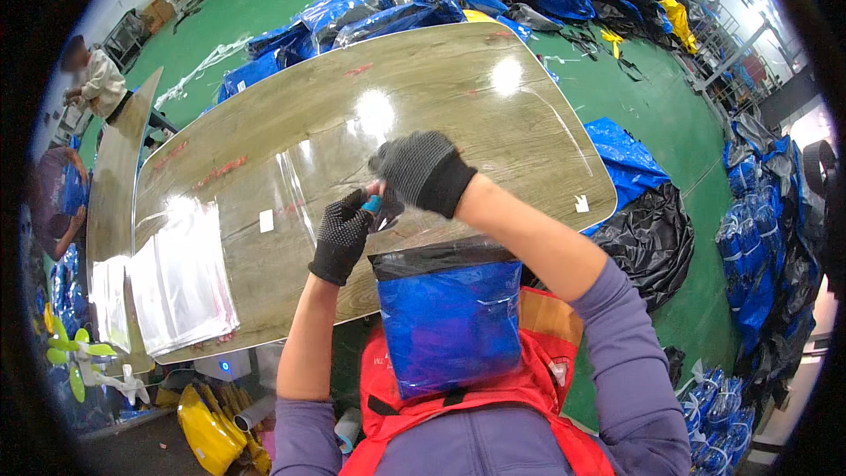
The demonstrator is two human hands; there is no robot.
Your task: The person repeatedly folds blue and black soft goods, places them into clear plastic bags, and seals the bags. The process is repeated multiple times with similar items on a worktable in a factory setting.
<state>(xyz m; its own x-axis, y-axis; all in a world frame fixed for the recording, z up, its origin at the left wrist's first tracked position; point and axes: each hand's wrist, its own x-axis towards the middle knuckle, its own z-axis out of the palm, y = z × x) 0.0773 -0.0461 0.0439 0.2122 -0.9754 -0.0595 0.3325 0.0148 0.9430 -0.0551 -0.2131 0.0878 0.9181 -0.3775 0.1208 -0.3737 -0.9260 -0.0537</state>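
Note:
My left hand [342, 231], in a dark glove with light dots, is above the wood-patterned table [264, 176], its fingers closed. A small teal piece [373, 204] shows at its fingertips; its kind is unclear. Touching or almost touching it, my right hand [419, 172] is curled in a matching glove. Its fingertips face away, so anything held there is hidden. Below the hands, a blue folded sheet in a clear bag [451, 322] with a black upper band leans at the table's near edge, against my red apron [388, 419].
A stack of clear plastic bags [183, 278] lies at the table's left, beside a small white card [266, 221]. Blue bundles [352, 18] crowd the far edge. A black sheet [652, 242] lies right. A green fan [75, 353] stands lower left. Two people are at far left.

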